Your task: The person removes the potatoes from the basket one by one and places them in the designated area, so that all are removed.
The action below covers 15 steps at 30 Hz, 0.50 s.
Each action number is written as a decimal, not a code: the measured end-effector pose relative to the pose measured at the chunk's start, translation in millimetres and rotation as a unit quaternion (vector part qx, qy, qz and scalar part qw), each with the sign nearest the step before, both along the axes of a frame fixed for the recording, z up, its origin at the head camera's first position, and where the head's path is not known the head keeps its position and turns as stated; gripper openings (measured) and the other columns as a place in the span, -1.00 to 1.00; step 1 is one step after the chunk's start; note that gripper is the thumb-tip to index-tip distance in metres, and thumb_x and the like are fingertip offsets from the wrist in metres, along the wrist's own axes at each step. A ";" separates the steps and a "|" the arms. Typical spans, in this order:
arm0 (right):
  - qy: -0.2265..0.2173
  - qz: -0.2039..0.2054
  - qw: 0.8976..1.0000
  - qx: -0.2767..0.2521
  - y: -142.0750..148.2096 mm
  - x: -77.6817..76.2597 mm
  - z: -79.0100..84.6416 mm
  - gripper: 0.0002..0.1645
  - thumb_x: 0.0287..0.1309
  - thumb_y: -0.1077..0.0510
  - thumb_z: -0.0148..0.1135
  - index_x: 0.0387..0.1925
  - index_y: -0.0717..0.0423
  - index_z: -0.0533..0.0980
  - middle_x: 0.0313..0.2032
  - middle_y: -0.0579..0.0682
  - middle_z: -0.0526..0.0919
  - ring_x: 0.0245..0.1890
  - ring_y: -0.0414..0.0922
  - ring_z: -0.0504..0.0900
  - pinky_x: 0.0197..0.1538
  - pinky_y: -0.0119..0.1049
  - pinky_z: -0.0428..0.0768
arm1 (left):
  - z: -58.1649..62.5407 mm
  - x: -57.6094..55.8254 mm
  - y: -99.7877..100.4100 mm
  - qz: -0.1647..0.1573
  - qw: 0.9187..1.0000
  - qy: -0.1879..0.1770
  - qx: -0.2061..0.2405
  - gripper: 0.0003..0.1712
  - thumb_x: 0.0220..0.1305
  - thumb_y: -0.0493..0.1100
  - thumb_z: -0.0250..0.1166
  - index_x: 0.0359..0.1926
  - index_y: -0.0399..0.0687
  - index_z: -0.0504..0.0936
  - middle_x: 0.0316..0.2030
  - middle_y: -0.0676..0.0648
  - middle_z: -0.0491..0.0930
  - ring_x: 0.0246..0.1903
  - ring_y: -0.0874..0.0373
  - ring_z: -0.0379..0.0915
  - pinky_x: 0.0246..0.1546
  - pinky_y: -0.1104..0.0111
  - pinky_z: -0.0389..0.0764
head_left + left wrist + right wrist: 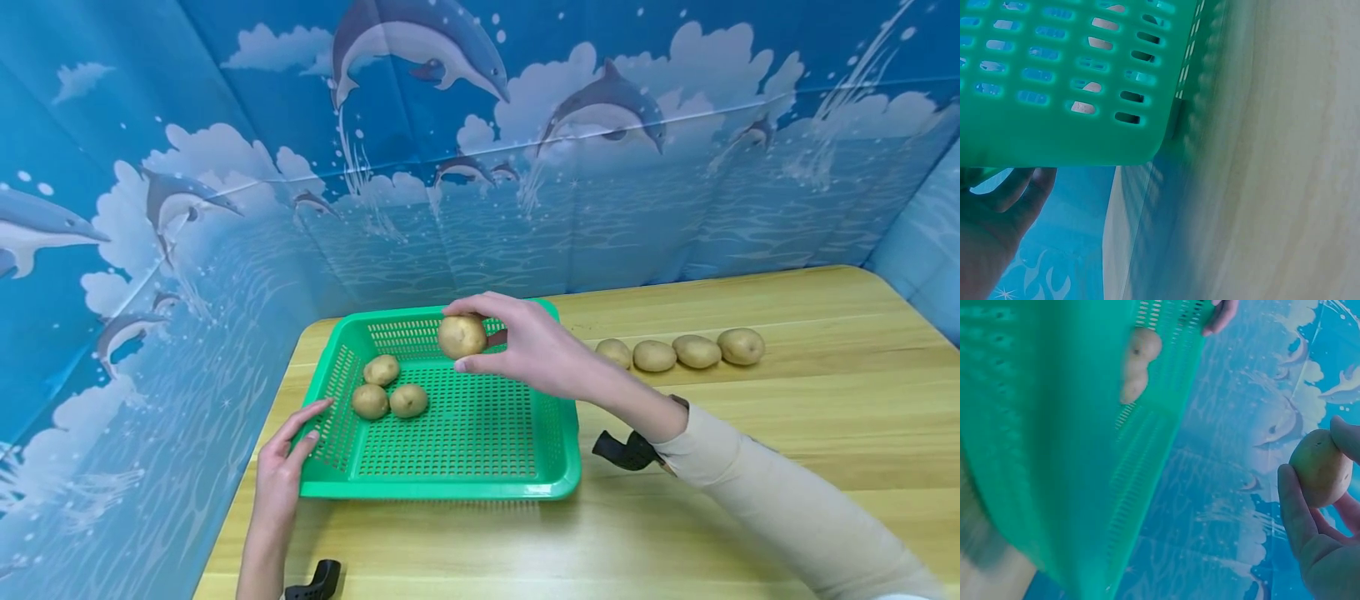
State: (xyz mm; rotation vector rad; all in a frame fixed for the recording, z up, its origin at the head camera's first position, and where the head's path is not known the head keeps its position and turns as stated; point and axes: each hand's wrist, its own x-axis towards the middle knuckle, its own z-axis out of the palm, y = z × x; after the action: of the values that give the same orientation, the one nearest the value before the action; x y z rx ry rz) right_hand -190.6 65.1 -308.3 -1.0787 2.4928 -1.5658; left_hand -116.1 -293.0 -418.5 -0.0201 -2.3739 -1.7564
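Head view is showing the right hand (534,348) pinching a potato (460,337), the thumb bearing on its near side and the fingers on its far side, so this grip is standing only as wide as the potato's body. The held potato is hanging over the back part of a green basket (442,489), and the right wrist view is showing it clear of the basket wall.

Nearer the person and to the left of that grip, three potatoes (370,402) are lying close together on the basket's floor. To its right, past the wrist, a row of four potatoes (696,352) is resting on the wooden table (840,417), the closest one partly tucked behind the forearm.

The left hand (279,473), lower and to the left of the pinch, is resting its thumb and forefinger over the basket's left rim; whether the fingers are closing round that rim, the views are not telling.

By judgement, the potato should be feeling firm and modestly heavy, stiff enough to be taking a steady squeeze, yet rounded enough to be rolling if pinched off-centre; its skin is looking dry rather than slick, and a drop could be bruising it. Opposed contact across its widest middle should be serving best. The perforated basket is probably being light and slightly flexible, its rim offering the surest hold.
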 end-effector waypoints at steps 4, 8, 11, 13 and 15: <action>-0.017 0.005 1.000 -0.018 10.6 3.3 -7.5 -0.34 0.05 0.11 0.50 0.22 -0.12 0.48 0.12 -0.21 0.53 0.04 -0.22 0.53 -0.04 -0.24 0.63 | 0.5 -0.1 -0.1 -0.001 1.000 -0.002 0.005 -0.56 0.48 -0.38 -0.01 0.29 -0.15 0.50 0.30 -0.09 0.43 0.40 0.17 0.09 0.37 0.09 0.06; -0.029 -0.002 0.999 -0.017 23.2 7.4 -12.2 -0.34 0.04 0.16 0.51 0.21 -0.08 0.49 0.13 -0.19 0.52 0.06 -0.20 0.50 -0.03 -0.28 0.62 | 1.1 -0.2 0.1 -0.001 1.000 -0.006 0.005 -0.57 0.48 -0.36 -0.01 0.30 -0.14 0.49 0.30 -0.08 0.43 0.40 0.18 0.10 0.37 0.11 0.07; -0.039 -0.005 0.999 -0.004 33.6 10.9 -16.1 -0.34 0.03 0.20 0.50 0.20 -0.06 0.49 0.14 -0.19 0.50 0.09 -0.19 0.48 -0.02 -0.29 0.61 | 2.2 -0.2 -0.1 0.001 1.000 -0.010 0.004 -0.56 0.49 -0.35 -0.01 0.30 -0.12 0.49 0.31 -0.07 0.43 0.40 0.19 0.10 0.36 0.12 0.07; -0.048 -0.003 0.999 -0.002 40.6 12.7 -19.5 -0.34 0.03 0.22 0.50 0.20 -0.05 0.50 0.13 -0.18 0.50 0.09 -0.18 0.49 0.00 -0.27 0.61 | 2.9 -0.3 -0.2 0.001 1.000 -0.012 0.004 -0.56 0.48 -0.35 -0.01 0.31 -0.11 0.49 0.31 -0.06 0.42 0.40 0.20 0.09 0.37 0.10 0.05; -0.057 -0.008 0.998 -0.004 47.3 14.9 -23.1 -0.34 0.04 0.22 0.49 0.20 -0.09 0.50 0.13 -0.17 0.51 0.07 -0.17 0.53 -0.01 -0.27 0.62 | 3.3 -0.5 -0.1 0.000 1.000 -0.012 0.002 -0.56 0.48 -0.35 -0.01 0.31 -0.12 0.49 0.31 -0.07 0.43 0.40 0.19 0.10 0.37 0.11 0.05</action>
State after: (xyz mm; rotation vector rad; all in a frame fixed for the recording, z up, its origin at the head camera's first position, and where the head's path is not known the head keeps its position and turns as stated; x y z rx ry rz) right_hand -175.7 112.4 -331.4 -0.9434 2.4294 -1.5949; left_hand -116.6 -293.1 -415.2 0.0030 -2.3866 -1.7723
